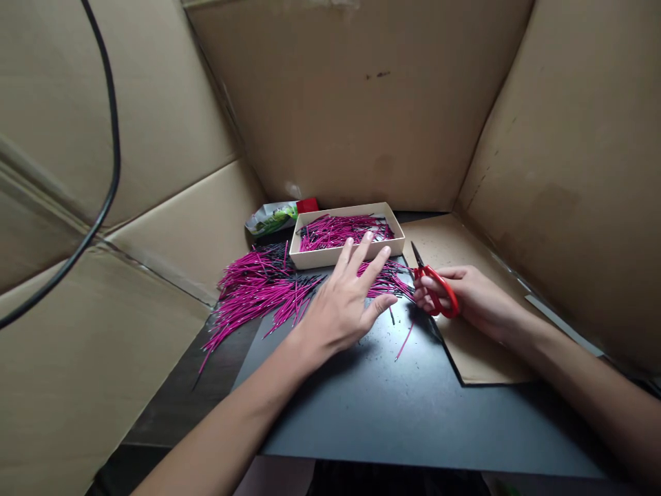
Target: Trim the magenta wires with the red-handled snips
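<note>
My left hand (347,293) is spread palm-down, its fingers reaching toward the front wall of a cream box (341,258). The box holds a heap of magenta and black wire pieces (335,231). In my right hand (454,293) is a pair of red-handled scissors (436,286), dark blades pointing up and away. Between my two hands lies a smaller bunch of the same pieces (387,279), partly hidden behind my left fingers. A large pile of them (263,286) spreads to the left of my left hand. One loose piece (405,342) lies nearer me.
A dark grey board (361,406) covers the work surface, dotted with small dark scraps. To the right lies a flat cardboard sheet (480,351). A crumpled green and white packet (273,217) sits behind the pile. Cardboard walls (351,124) enclose the space; a black cable (114,138) hangs at left.
</note>
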The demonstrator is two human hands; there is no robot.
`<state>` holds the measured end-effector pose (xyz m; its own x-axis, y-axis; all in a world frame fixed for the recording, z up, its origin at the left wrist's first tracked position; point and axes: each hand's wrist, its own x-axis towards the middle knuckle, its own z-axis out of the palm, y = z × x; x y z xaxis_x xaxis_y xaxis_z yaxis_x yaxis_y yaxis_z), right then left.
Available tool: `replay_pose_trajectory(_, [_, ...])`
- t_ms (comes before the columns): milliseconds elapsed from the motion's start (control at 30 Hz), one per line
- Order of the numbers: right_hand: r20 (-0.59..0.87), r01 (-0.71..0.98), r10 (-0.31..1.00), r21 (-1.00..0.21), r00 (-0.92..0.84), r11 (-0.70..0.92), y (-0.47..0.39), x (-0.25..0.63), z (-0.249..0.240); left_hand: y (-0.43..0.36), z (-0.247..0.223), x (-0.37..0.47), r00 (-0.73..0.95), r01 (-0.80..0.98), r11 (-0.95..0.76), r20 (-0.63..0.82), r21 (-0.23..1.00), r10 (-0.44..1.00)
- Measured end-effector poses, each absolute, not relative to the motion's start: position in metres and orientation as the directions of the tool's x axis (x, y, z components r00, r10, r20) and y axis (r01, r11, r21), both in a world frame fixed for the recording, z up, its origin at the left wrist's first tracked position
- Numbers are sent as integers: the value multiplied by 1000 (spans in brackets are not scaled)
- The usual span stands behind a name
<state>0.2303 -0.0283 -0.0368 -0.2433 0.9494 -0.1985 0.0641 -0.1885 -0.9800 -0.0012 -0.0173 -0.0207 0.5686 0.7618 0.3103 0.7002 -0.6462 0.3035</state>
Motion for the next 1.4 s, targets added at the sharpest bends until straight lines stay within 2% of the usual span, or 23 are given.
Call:
replay_pose_trajectory(167, [-236,-27,939,-968,-252,-251,-27,230,-38,-18,-21,0,579,707,-637,264,308,771])
replay_pose_trajectory(400, [-235,-68,939,-963,-253,-259,-28,228,-38,-19,-21,0,586,708,-625,221,327,780])
replay_pose_trajectory(600, [-248,-167,917,-936,-313,-311,-31,223,-38,-19,-22,1,613,697,-627,163,348,773])
replay_pose_trajectory(1000, [-286,-189,889,-910,-358,-369,-33,222,-39,-21,-23,3,641,687,-632,110,359,760])
replay_pose_trajectory(1400, [-271,-199,900,-915,-342,-351,-33,221,-40,-23,-27,4,711,630,-676,66,382,700])
